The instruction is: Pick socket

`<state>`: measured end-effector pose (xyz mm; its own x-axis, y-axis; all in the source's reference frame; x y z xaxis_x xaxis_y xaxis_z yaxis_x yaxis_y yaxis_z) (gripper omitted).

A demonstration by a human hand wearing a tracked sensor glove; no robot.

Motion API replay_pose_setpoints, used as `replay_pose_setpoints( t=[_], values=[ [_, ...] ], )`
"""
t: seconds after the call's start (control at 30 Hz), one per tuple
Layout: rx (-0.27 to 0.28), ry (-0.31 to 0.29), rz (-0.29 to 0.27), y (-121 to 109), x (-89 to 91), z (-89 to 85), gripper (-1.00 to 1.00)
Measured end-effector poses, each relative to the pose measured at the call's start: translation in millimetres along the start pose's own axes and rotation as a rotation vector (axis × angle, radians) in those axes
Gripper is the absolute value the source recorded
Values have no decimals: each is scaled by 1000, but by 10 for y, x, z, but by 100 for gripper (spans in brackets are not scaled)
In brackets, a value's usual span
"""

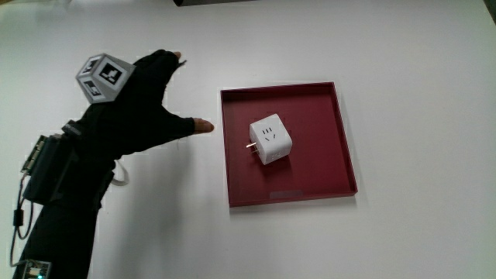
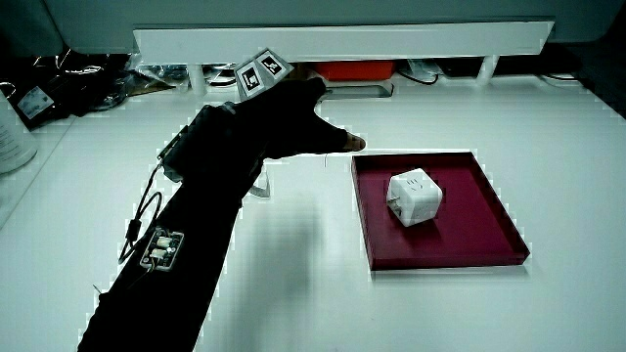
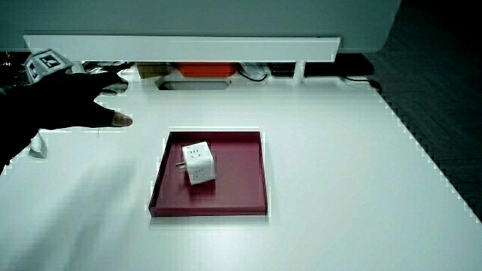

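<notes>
A white cube-shaped socket (image 1: 270,140) with plug prongs on one side lies in a dark red square tray (image 1: 341,147). It shows in both side views as well, socket (image 2: 415,198) in tray (image 2: 489,220), socket (image 3: 199,162) in tray (image 3: 245,177). The hand (image 1: 147,105) in its black glove hovers over the bare table beside the tray, fingers spread, thumb tip close to the tray's rim, holding nothing. The patterned cube (image 1: 103,77) sits on its back. The hand (image 2: 293,122) and hand (image 3: 71,98) appear in both side views too.
A low white partition (image 2: 342,41) runs along the table's edge farthest from the person, with an orange object (image 3: 202,70) and cables under it. A small electronics box (image 2: 159,246) is strapped to the forearm. A pale container (image 2: 12,137) stands at the table's edge.
</notes>
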<state>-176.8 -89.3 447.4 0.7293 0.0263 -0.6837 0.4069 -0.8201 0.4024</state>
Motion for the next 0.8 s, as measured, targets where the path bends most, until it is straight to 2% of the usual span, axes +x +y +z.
replay_pose_setpoints(
  t=[0.03, 0.1, 0.17, 0.2, 0.23, 0.27, 0.3, 0.33, 0.37, 0.57, 0.67, 0.7, 0.77, 0.8],
  values=[
    [-3, 23, 57, -29, 84, -13, 0],
    [-22, -6, 65, 1, 89, -96, 0],
    [-23, -4, 22, 77, 35, -218, 0],
    [-37, -4, 61, 61, 108, -239, 0],
    [-45, -5, 45, 89, 99, -290, 0],
    [-49, 6, 69, 86, 139, -319, 0],
    [-45, 23, 58, 108, 130, -366, 0],
    [-54, 8, 63, 118, 139, -412, 0],
    [-58, 22, 61, 129, 153, -451, 0],
    [-84, 16, 44, 233, 172, -739, 0],
    [-95, 42, 54, 255, 255, -827, 0],
    [-100, 30, 59, 261, 270, -859, 0],
    [-90, 66, 55, 288, 285, -925, 0],
    [-91, 58, 53, 293, 293, -952, 0]
  ],
)
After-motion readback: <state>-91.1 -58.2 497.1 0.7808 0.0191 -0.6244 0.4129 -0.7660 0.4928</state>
